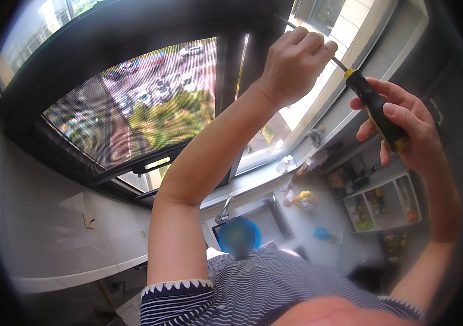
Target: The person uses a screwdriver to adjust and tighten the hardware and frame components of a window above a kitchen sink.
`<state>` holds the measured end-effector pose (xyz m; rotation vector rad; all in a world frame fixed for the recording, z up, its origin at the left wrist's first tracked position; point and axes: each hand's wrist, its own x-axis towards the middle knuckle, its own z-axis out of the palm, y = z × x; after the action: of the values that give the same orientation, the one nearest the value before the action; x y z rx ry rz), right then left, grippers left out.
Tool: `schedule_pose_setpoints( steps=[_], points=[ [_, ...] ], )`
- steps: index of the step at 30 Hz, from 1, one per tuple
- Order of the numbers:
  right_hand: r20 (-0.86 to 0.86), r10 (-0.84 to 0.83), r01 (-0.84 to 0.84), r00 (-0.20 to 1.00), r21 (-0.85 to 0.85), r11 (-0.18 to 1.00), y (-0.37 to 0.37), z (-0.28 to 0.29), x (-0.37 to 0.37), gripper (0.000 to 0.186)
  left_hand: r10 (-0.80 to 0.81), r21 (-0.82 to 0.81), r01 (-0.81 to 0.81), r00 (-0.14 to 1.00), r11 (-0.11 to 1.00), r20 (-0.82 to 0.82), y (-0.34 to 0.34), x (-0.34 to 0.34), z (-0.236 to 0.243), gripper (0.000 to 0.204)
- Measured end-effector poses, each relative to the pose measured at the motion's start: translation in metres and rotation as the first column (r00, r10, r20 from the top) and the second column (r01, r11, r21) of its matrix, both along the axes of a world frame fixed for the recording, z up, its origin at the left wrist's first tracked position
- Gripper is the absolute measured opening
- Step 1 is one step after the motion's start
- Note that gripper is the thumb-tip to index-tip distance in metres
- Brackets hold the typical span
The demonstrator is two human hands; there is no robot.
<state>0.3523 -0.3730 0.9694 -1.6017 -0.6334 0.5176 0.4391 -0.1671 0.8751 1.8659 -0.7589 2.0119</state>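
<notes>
A screwdriver with a black and yellow handle (375, 106) slants across the upper right, its thin metal shaft running up and to the left. My left hand (299, 65) is raised and closed around the shaft, which shows on both sides of the fist. The far end of the shaft points at the dark window frame (242, 19); whether it touches anything there I cannot make out. Around the handle is my right hand (413, 122), thumb on one side and fingers on the other, loosely curled.
A window screen (161, 103) in a black frame hangs left of my left arm, with parked cars outside. Below are a sink (272, 223), a faucet (224, 209), a blue basin (256, 233) and a white divided rack (375, 204). White cabinets (79, 223) stand left.
</notes>
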Motion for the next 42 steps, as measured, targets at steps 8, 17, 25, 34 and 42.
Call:
schedule_pose_setpoints(
  steps=[8, 17, 25, 34, 42],
  points=[
    [0.926, 0.367, 0.535, 0.095, -0.358, 0.765, 0.005, -0.013, -0.016, 0.039, 0.024, 0.018, -0.024, 0.999, 1.0, -0.028, -0.001, 0.0, -0.001, 0.025],
    [0.296, -0.105, 0.181, 0.95, -0.242, 0.953, 0.006, -0.001, -0.014, 0.049, 0.045, 0.038, -0.044, 0.999, 0.998, -0.024, 0.002, -0.001, 0.001, 0.023],
    [0.669, -0.001, 0.23, 0.744, -0.255, 0.939, 0.002, -0.006, -0.008, 0.043, 0.033, 0.008, -0.033, 0.999, 0.999, -0.021, -0.001, -0.003, 0.003, 0.025],
    [0.79, 0.091, 0.378, 0.606, -0.387, 0.841, 0.002, -0.001, -0.022, 0.045, 0.081, 0.036, -0.083, 0.995, 0.996, 0.055, -0.001, 0.006, 0.004, 0.016],
    [0.165, -0.062, 0.065, 0.984, -0.019, 0.998, -0.012, 0.0, 0.005, 0.037, 0.055, -0.052, -0.051, 0.996, 0.997, 0.064, -0.009, 0.002, 0.006, 0.015]
  ],
)
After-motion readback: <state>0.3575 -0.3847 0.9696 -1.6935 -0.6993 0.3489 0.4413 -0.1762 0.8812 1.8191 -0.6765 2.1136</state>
